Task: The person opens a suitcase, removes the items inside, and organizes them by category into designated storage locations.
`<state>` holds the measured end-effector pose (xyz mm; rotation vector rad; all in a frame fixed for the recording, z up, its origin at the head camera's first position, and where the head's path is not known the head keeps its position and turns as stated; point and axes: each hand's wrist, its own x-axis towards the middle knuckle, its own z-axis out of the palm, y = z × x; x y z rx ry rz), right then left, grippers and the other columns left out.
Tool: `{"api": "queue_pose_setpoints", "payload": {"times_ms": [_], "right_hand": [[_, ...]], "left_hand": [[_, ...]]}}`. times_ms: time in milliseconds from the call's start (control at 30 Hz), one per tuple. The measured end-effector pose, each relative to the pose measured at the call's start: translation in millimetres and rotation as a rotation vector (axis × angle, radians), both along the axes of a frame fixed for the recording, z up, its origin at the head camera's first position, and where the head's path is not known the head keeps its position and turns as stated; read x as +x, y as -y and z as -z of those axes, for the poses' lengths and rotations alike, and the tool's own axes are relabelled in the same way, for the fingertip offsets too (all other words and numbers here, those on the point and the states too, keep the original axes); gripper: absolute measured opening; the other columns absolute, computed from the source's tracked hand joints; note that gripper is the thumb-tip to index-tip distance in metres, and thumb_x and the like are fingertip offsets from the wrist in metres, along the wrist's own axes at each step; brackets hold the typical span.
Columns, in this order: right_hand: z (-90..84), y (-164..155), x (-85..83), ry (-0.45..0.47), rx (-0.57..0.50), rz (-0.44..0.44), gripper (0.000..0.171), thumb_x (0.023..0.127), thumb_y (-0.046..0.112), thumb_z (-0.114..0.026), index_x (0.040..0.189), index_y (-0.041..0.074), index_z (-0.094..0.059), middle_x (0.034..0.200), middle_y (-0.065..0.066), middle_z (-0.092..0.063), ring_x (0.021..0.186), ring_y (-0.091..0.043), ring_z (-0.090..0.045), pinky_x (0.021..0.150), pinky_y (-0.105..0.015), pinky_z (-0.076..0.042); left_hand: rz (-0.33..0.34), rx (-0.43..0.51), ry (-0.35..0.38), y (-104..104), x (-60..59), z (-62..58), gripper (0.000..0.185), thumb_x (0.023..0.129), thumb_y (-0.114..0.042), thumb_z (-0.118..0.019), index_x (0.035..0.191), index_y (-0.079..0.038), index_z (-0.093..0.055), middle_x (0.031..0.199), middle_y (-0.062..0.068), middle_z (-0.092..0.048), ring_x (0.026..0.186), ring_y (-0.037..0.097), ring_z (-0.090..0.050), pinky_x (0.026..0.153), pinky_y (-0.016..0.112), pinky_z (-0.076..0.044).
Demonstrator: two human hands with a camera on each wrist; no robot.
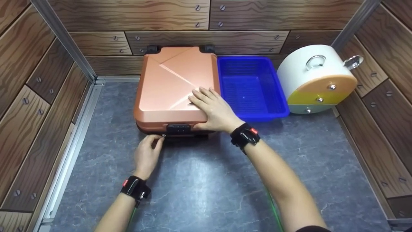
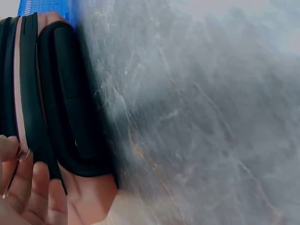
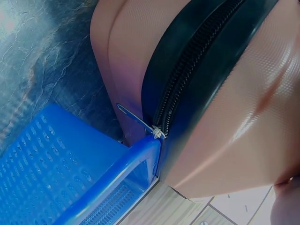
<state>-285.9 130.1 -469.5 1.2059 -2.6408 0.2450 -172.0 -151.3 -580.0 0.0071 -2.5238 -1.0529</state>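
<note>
A rose-gold hard-shell suitcase [image 1: 175, 80] lies flat at the back of the floor, its black combination lock [image 1: 179, 129] facing the front. My left hand [image 1: 147, 156] pinches a small metal zipper pull [image 1: 164, 135] on the front seam, left of the lock. The left wrist view shows thumb and fingers around this pull beside the black zipper band [image 2: 30, 93]. My right hand [image 1: 217, 109] rests on the lid's front right corner with fingers spread. In the right wrist view, another zipper pull [image 3: 136, 118] hangs from the side zipper [image 3: 187, 61], close to the blue basket.
A blue plastic basket [image 1: 280, 87] stands against the suitcase's right side. Right of it is a white rounded drawer box [image 1: 309, 64] with orange, yellow and green drawer fronts. Wood-patterned walls [image 1: 167, 16] enclose the grey marbled floor [image 1: 199, 193].
</note>
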Motion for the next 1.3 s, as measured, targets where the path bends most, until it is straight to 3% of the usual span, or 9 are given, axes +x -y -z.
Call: {"api": "queue_pose_setpoints", "payload": {"times_ms": [233, 400, 800, 1067, 1300], "right_hand": [[-0.4, -0.7, 0.2, -0.016, -0.028, -0.014, 0.107, 0.076, 0.07, -0.076, 0.16, 0.015, -0.037, 0.165, -0.009, -0.032, 0.154, -0.03, -0.021, 0.125, -0.046, -0.007], [-0.1, -2.5, 0.5, -0.003, -0.038, -0.013, 0.106, 0.076, 0.069, -0.076, 0.16, 0.016, -0.038, 0.165, -0.008, -0.031, 0.154, -0.03, -0.02, 0.125, -0.046, -0.006], [0.8, -1.3, -0.1, 0.001, -0.042, -0.019, 0.105, 0.076, 0.069, -0.076, 0.159, 0.018, -0.039, 0.164, -0.008, -0.032, 0.154, -0.029, -0.02, 0.125, -0.046, -0.006], [1.0, -0.9, -0.4, -0.003, -0.052, -0.029, 0.104, 0.076, 0.067, -0.077, 0.159, 0.018, -0.039, 0.164, -0.008, -0.034, 0.154, -0.029, -0.021, 0.125, -0.046, -0.005], [1.1, -1.9, -0.3, -0.003, -0.061, -0.037, 0.104, 0.076, 0.067, -0.078, 0.159, 0.017, -0.04, 0.164, -0.008, -0.034, 0.154, -0.029, -0.021, 0.125, -0.046, -0.006]], "left_hand": [[0.049, 0.016, 0.005, 10.2, 5.2, -4.0, 0.012, 0.099, -0.021, -0.07, 0.102, -0.01, -0.073, 0.097, 0.005, -0.072, 0.088, 0.024, -0.068, 0.078, 0.042, -0.053], [0.033, 0.02, 0.023, 26.3, 5.3, -3.9, 0.014, 0.1, -0.02, -0.069, 0.103, -0.007, -0.072, 0.099, 0.008, -0.072, 0.091, 0.027, -0.067, 0.082, 0.044, -0.053], [-0.025, -0.039, 0.084, 65.0, 2.7, -9.8, 0.016, 0.102, -0.024, -0.066, 0.104, -0.01, -0.071, 0.097, 0.006, -0.07, 0.084, 0.024, -0.065, 0.074, 0.043, -0.053], [-0.067, -0.025, 0.146, 86.8, -7.3, -13.7, 0.019, 0.103, -0.025, -0.063, 0.108, -0.007, -0.069, 0.099, 0.01, -0.07, 0.089, 0.028, -0.065, 0.078, 0.046, -0.052], [-0.076, -0.019, 0.232, 99.8, -26.2, -22.3, 0.026, 0.106, -0.032, -0.058, 0.112, -0.009, -0.069, 0.105, 0.01, -0.071, 0.094, 0.029, -0.066, 0.082, 0.048, -0.052]]}}
